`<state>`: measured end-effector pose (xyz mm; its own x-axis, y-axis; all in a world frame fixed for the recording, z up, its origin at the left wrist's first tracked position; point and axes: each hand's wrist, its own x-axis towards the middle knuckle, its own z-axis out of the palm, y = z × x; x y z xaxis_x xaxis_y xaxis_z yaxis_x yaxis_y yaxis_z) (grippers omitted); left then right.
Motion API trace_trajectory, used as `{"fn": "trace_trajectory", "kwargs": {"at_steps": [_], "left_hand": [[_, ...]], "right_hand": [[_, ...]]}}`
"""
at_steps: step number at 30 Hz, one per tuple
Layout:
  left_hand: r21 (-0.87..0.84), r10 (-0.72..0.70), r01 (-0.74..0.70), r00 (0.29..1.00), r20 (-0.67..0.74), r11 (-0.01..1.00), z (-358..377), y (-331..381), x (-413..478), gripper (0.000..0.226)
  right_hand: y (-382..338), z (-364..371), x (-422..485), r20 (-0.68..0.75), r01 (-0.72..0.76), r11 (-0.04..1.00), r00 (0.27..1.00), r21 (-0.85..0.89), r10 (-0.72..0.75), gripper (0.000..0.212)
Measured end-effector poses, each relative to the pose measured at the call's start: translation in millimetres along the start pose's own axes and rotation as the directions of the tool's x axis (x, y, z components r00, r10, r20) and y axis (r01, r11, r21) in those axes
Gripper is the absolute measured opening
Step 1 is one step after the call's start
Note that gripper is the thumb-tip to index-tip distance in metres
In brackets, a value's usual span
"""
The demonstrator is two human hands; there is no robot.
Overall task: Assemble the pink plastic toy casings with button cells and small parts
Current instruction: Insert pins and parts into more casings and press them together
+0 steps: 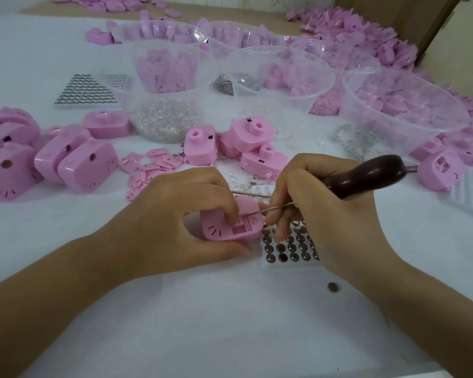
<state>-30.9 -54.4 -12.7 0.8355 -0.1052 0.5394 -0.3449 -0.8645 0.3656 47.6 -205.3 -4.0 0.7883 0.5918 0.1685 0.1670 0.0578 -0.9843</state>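
Note:
My left hand (180, 214) grips a pink toy casing (224, 230) on the white table, fingers over its top and thumb along its near edge. The casing's open compartment faces up. My right hand (320, 214) holds a screwdriver with a dark wooden handle (366, 175); its thin metal shaft (276, 207) points left into the compartment. Just right of the casing lies a clear tray of button cells (287, 248), partly under my right fingers. One loose button cell (333, 287) sits on the table nearer to me.
Assembled pink casings (74, 165) lie at the left, others (246, 143) in the middle. Small pink flat parts (150, 165) are scattered behind my left hand. Clear plastic bowls (399, 105) of pink parts and metal bits (164, 118) stand behind. Another white tray (467, 192) lies at the right edge.

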Motion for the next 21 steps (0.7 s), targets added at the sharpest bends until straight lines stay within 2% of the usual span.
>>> {"fn": "trace_trajectory", "kwargs": {"at_steps": [3, 8, 12, 19, 21], "left_hand": [[0.036, -0.009, 0.008, 0.999, 0.052, 0.999, -0.7, 0.7, -1.5, 0.028], [0.036, -0.019, 0.017, 0.999, 0.048, 0.999, -0.2, 4.0, -2.1, 0.033], [0.025, -0.026, 0.024, 0.998, 0.064, 0.999, -1.0, 5.1, -3.4, 0.028], [-0.027, -0.043, 0.046, 0.996, 0.083, 0.999, -0.7, -1.2, -7.1, 0.038], [-0.049, -0.065, 0.068, 0.995, 0.071, 0.996, 0.4, -4.3, -9.0, 0.034]], "right_hand": [[0.7, -0.3, -0.7, 0.001, 0.013, 1.000, 1.000, -0.020, -0.013, 0.022], [1.2, 0.5, -0.3, 0.005, 0.023, 0.999, 1.000, -0.037, -0.023, 0.021], [1.4, 0.6, 0.3, -0.009, 0.028, 0.999, 1.000, -0.028, -0.028, 0.023], [0.4, -1.0, 0.5, 0.009, -0.007, 0.997, 1.000, -0.077, 0.008, 0.024], [-3.5, -1.1, -0.3, 0.017, -0.031, 0.996, 0.999, -0.086, 0.032, 0.027]]}}
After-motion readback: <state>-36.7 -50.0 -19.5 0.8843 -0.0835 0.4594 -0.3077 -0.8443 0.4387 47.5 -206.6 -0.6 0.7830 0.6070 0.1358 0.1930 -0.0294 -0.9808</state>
